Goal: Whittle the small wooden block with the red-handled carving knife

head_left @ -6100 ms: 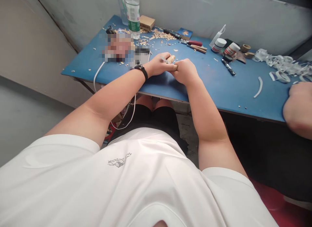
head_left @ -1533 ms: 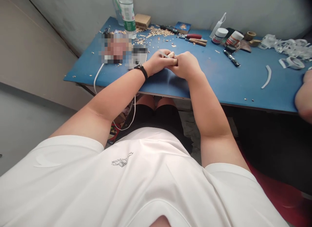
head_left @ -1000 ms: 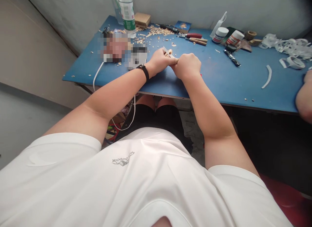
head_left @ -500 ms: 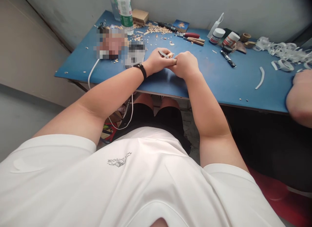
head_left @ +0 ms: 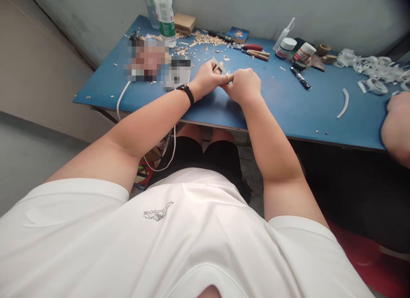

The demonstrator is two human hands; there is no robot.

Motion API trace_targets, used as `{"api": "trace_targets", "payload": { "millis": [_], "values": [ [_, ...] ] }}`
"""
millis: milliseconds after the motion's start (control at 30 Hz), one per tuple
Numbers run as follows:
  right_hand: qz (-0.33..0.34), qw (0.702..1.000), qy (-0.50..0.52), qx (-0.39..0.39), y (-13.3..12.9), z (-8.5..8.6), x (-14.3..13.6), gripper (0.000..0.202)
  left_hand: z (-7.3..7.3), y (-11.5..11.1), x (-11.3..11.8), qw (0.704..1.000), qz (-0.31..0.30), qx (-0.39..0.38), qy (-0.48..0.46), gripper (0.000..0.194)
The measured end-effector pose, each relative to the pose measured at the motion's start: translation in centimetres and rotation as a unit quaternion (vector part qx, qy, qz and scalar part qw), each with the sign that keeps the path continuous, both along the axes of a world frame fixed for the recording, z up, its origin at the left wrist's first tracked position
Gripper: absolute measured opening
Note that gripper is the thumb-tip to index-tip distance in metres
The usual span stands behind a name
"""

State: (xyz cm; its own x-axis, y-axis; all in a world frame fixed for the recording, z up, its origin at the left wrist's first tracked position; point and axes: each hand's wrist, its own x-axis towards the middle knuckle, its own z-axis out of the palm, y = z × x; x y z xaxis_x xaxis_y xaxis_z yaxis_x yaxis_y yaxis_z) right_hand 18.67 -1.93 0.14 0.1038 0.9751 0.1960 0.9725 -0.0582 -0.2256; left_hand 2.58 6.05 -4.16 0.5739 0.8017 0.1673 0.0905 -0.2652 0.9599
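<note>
My left hand [head_left: 208, 78], with a black watch [head_left: 185, 93] on its wrist, is closed around a small piece of pale wood [head_left: 218, 71] that is mostly hidden by the fingers. My right hand [head_left: 246, 84] is wrapped round the handle of a carving knife [head_left: 220, 65]. The blade points up and to the left across the wood, catching the light. The left thumb reaches over to the knife handle near the right hand. Both hands meet just above the front part of the blue table [head_left: 282, 114].
Wood chips [head_left: 205, 38] lie around a water bottle [head_left: 166, 22] at the back. Behind my hands are a red-handled tool [head_left: 252, 47] and wooden-handled tools [head_left: 258, 54]. White jars [head_left: 286, 47] and curled plastic strips [head_left: 368, 69] stand right. Another person's arm [head_left: 397, 127] rests at the right edge.
The knife blade has tilted more upright and now shows its bright flat side. Both hands stay in nearly the same place. The other person's arm has shifted slightly right in view.
</note>
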Motion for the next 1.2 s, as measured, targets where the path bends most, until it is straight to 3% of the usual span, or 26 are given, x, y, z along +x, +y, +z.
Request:
{"api": "trace_targets", "payload": {
  "millis": [67, 167, 300, 467, 567, 733, 800, 967, 1067, 1200],
  "values": [
    [0.047, 0.999, 0.005, -0.007, -0.5, 0.5, 0.1, 0.049, 0.7, -0.6, -0.3, 0.999, 0.020, 0.029, -0.033, 0.058],
    [0.085, 0.996, 0.005, -0.018, -1.0, 0.9, 0.1, 0.039, 1.4, -1.1, -0.8, 0.999, -0.041, 0.029, -0.011, 0.051],
    [0.053, 0.998, -0.010, -0.021, -0.6, 0.6, 0.0, 0.034, 1.0, -0.8, -0.8, 0.999, -0.022, 0.041, -0.027, 0.054],
    [0.004, 1.000, -0.024, 0.000, 0.3, -0.2, -0.4, 0.052, -0.3, 0.3, -0.3, 0.996, 0.019, 0.083, -0.021, 0.073],
    [-0.021, 1.000, -0.008, 0.004, 0.3, -0.3, -1.0, 0.059, -0.2, 0.2, -0.2, 0.995, 0.027, 0.099, 0.010, 0.074],
    [-0.041, 0.999, -0.025, -0.008, -0.7, 0.3, -1.9, 0.047, 0.4, -0.4, -0.3, 0.995, 0.039, 0.093, -0.002, 0.079],
    [-0.035, 0.999, -0.026, -0.010, -0.9, 0.4, -1.8, 0.048, 0.6, -0.4, -0.7, 0.997, 0.022, 0.076, -0.004, 0.078],
    [0.045, 0.999, -0.022, 0.012, -0.5, 0.1, -0.7, 0.044, 1.5, -0.8, -1.7, 0.999, -0.036, 0.025, 0.030, 0.048],
    [0.059, 0.998, -0.027, 0.017, 0.1, -0.4, -0.3, 0.043, 1.9, -1.3, -1.6, 0.999, -0.031, 0.021, 0.020, 0.057],
    [0.014, 0.999, -0.026, 0.029, 1.1, -1.3, -0.3, 0.045, 1.2, -1.0, -0.9, 0.999, 0.009, 0.035, -0.011, 0.063]
  ]
}}
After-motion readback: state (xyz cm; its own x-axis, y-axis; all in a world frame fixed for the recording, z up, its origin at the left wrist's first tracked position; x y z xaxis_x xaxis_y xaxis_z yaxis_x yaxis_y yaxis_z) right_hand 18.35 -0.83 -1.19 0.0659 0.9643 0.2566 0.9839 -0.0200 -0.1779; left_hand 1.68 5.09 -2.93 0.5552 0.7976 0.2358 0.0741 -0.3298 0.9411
